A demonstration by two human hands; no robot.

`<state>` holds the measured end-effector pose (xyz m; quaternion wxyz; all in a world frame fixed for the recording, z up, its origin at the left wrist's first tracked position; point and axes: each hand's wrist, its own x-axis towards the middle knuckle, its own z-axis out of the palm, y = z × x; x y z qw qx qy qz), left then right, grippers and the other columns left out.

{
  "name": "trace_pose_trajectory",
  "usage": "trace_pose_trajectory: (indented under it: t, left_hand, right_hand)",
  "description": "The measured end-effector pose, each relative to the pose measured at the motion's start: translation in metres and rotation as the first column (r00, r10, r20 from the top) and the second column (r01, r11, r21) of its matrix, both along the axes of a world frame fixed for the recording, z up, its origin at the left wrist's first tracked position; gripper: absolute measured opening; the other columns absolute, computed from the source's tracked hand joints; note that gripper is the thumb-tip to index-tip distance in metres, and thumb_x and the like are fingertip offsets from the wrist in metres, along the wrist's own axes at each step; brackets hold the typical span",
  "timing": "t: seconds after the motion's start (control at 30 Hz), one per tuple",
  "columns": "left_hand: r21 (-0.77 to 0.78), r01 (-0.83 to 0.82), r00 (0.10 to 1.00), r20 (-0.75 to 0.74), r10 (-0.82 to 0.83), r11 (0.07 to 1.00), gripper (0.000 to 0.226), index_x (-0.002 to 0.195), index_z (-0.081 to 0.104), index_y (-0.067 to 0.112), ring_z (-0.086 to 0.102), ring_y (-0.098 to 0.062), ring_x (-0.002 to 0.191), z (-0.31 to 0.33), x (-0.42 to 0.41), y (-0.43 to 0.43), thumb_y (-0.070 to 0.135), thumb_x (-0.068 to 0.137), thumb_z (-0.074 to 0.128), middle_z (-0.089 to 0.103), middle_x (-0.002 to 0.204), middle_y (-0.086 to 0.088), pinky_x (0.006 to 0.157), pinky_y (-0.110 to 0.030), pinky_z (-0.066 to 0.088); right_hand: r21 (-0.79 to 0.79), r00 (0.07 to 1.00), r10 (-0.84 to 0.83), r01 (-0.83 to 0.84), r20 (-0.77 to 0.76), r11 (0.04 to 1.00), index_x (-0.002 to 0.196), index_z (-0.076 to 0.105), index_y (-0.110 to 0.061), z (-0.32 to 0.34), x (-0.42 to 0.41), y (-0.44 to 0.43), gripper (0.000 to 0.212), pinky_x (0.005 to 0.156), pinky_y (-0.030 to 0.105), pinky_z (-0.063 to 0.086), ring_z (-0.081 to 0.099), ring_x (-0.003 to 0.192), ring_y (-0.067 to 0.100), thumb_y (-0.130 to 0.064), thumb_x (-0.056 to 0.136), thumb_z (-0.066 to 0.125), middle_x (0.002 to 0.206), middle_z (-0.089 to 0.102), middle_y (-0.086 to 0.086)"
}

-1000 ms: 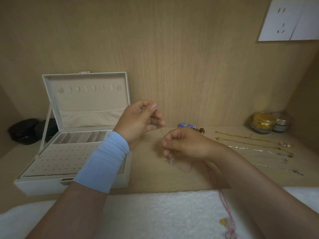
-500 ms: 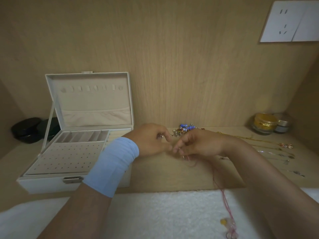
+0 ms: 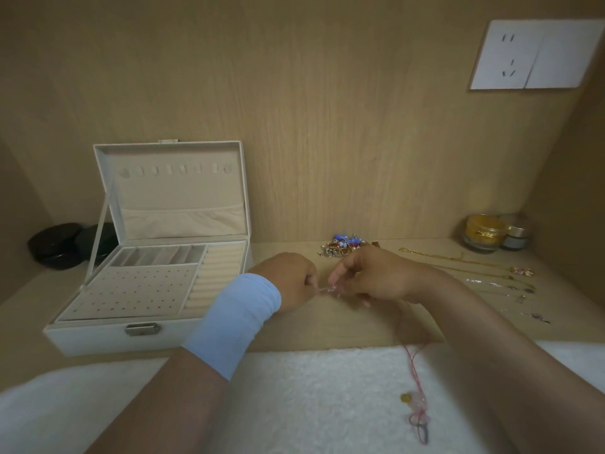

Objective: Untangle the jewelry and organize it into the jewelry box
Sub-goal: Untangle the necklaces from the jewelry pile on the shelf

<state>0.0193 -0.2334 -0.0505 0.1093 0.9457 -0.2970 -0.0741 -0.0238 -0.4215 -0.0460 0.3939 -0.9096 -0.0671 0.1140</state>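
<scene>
My left hand (image 3: 291,280) and my right hand (image 3: 373,276) meet over the wooden shelf, both pinching a thin silver chain (image 3: 325,290) stretched between their fingertips. A red cord necklace (image 3: 414,365) trails from under my right wrist down onto the white towel, ending in a yellow and pink pendant (image 3: 414,399). The white jewelry box (image 3: 140,332) stands open at the left, its beige trays bare. A heap of tangled jewelry (image 3: 342,245) with blue beads lies just behind my hands. Several chains (image 3: 484,273) lie stretched out side by side at the right.
Two small jars (image 3: 484,232), one gold and one silver-lidded, stand in the back right corner. Black cases (image 3: 55,244) sit behind the box at the left. A fluffy white towel (image 3: 294,388) covers the near edge. A wall socket (image 3: 523,55) is mounted on the back panel at upper right.
Both hands came down from a raised, spread position to meet close together low over the shelf. The view shifted down slightly, so the box interior shows more.
</scene>
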Motion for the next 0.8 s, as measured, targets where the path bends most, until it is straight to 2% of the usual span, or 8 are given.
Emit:
trace_pose_trajectory:
  t: [0.07, 0.23, 0.3, 0.43, 0.57, 0.67, 0.73, 0.8]
  left_hand:
    - [0.062, -0.032, 0.999, 0.004, 0.032, 0.998, 0.013, 0.084, 0.066, 0.025, 0.062, -0.021, 0.097, -0.005, -0.001, -0.004, 0.029, 0.090, 0.055, 0.067, 0.098, 0.004, 0.094, -0.035, 0.047]
    - [0.167, -0.053, 0.991, 0.127, 0.032, 0.984, 0.016, 0.084, 0.066, 0.028, 0.060, -0.017, 0.098, -0.011, 0.004, -0.003, 0.029, 0.090, 0.051, 0.070, 0.094, 0.009, 0.114, -0.039, 0.021]
    - [0.152, -0.028, 0.993, 0.117, 0.010, 0.988, 0.016, 0.087, 0.068, 0.028, 0.061, -0.015, 0.098, -0.008, 0.005, -0.001, 0.029, 0.090, 0.053, 0.071, 0.096, 0.009, 0.110, -0.034, 0.026]
    - [0.138, -0.007, 0.994, 0.108, -0.008, 0.990, 0.016, 0.091, 0.074, 0.025, 0.064, -0.015, 0.095, -0.001, 0.008, 0.002, 0.025, 0.088, 0.058, 0.072, 0.096, 0.008, 0.086, -0.025, 0.039]
    - [0.141, -0.050, 0.988, 0.150, 0.029, 0.989, 0.013, 0.085, 0.075, 0.028, 0.066, -0.013, 0.089, 0.002, 0.013, 0.006, 0.029, 0.085, 0.062, 0.072, 0.091, 0.011, 0.088, -0.030, 0.052]
    - [0.112, -0.057, 0.983, 0.181, 0.036, 0.992, 0.016, 0.081, 0.073, 0.029, 0.065, -0.011, 0.085, 0.002, 0.016, 0.007, 0.028, 0.085, 0.058, 0.070, 0.086, 0.013, 0.085, -0.031, 0.054]
    - [-0.008, -0.049, 0.995, 0.082, 0.050, 0.999, 0.017, 0.077, 0.070, 0.029, 0.063, -0.008, 0.083, 0.003, 0.019, 0.008, 0.026, 0.087, 0.057, 0.067, 0.084, 0.015, 0.081, -0.028, 0.053]
    - [-0.158, -0.064, 0.996, -0.064, 0.055, 0.985, 0.016, 0.074, 0.067, 0.029, 0.061, -0.005, 0.083, 0.007, 0.021, 0.009, 0.025, 0.088, 0.059, 0.065, 0.083, 0.016, 0.077, -0.021, 0.047]
  right_hand:
    - [-0.044, 0.999, -0.028, 0.029, 0.021, 0.999, 0.097, 0.074, -0.016, -0.004, -0.002, -0.002, 0.010, 0.051, 0.016, 0.045, 0.055, 0.053, 0.011, -0.011, 0.088, 0.071, 0.085, 0.071, 0.007]
    - [-0.214, 0.991, -0.047, 0.073, 0.127, 0.974, 0.088, 0.077, -0.026, -0.009, 0.001, -0.012, 0.010, 0.061, 0.002, 0.040, 0.059, 0.069, -0.010, -0.017, 0.084, 0.074, 0.080, 0.068, -0.018]
    - [-0.239, 0.996, -0.009, 0.031, 0.091, 0.970, 0.086, 0.079, -0.026, -0.009, 0.002, -0.016, 0.008, 0.065, 0.004, 0.041, 0.059, 0.072, -0.013, -0.020, 0.084, 0.074, 0.080, 0.071, -0.020]
    - [-0.355, 0.999, 0.052, -0.046, 0.008, 0.934, 0.092, 0.080, -0.027, -0.002, 0.005, -0.019, 0.012, 0.072, 0.014, 0.046, 0.063, 0.084, -0.004, -0.022, 0.083, 0.075, 0.088, 0.074, -0.018]
    - [-0.477, 0.997, 0.059, -0.071, -0.040, 0.876, 0.095, 0.079, -0.026, 0.007, 0.006, -0.022, 0.014, 0.063, 0.010, 0.043, 0.059, 0.076, -0.005, -0.026, 0.081, 0.077, 0.080, 0.068, -0.020]
    - [-0.503, 0.997, 0.076, -0.081, -0.032, 0.860, 0.089, 0.079, -0.028, 0.009, 0.008, -0.024, 0.010, 0.075, 0.021, 0.051, 0.064, 0.085, 0.003, -0.027, 0.079, 0.079, 0.083, 0.072, -0.015]
    - [-0.505, 0.997, 0.080, -0.079, -0.019, 0.859, 0.082, 0.078, -0.029, 0.010, 0.008, -0.023, 0.004, 0.079, 0.028, 0.052, 0.065, 0.087, 0.007, -0.031, 0.080, 0.079, 0.083, 0.073, -0.012]
    - [-0.559, 0.996, 0.074, -0.084, -0.041, 0.825, 0.088, 0.078, -0.024, 0.011, 0.008, -0.021, 0.012, 0.080, 0.031, 0.053, 0.065, 0.089, 0.010, -0.035, 0.081, 0.076, 0.088, 0.074, -0.008]
